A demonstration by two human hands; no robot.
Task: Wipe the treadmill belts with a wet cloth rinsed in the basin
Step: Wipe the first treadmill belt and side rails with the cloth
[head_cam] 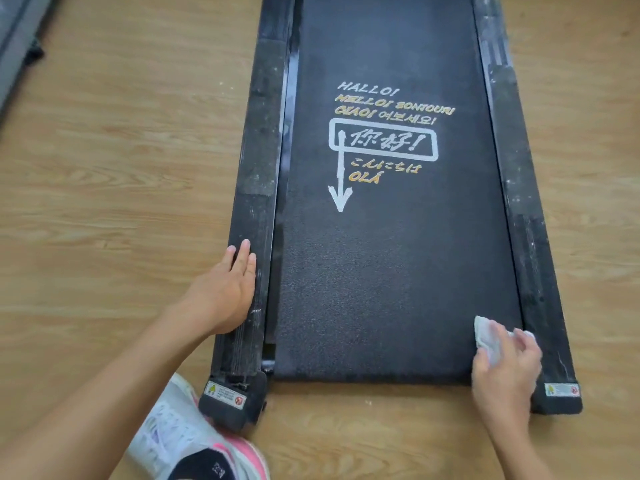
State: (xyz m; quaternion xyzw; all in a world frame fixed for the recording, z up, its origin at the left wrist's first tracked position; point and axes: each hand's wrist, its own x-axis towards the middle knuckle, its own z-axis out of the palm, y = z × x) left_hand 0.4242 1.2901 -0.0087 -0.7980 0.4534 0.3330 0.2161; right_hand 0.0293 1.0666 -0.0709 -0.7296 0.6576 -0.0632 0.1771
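Observation:
A black treadmill belt (381,289) with white and yellow greetings printed on it lies flat on the wooden floor and runs away from me. My right hand (505,375) grips a crumpled white cloth (486,336) and holds it on the belt's near right corner. My left hand (225,292) rests with straight fingers on the left side rail (254,188) near its near end. The basin is not in view.
The right side rail (526,220) is scuffed with pale marks. A white and pink shoe (183,441) stands on the floor by the treadmill's near left corner. A grey object (17,39) lies at the far left. Wooden floor (104,168) surrounds the treadmill.

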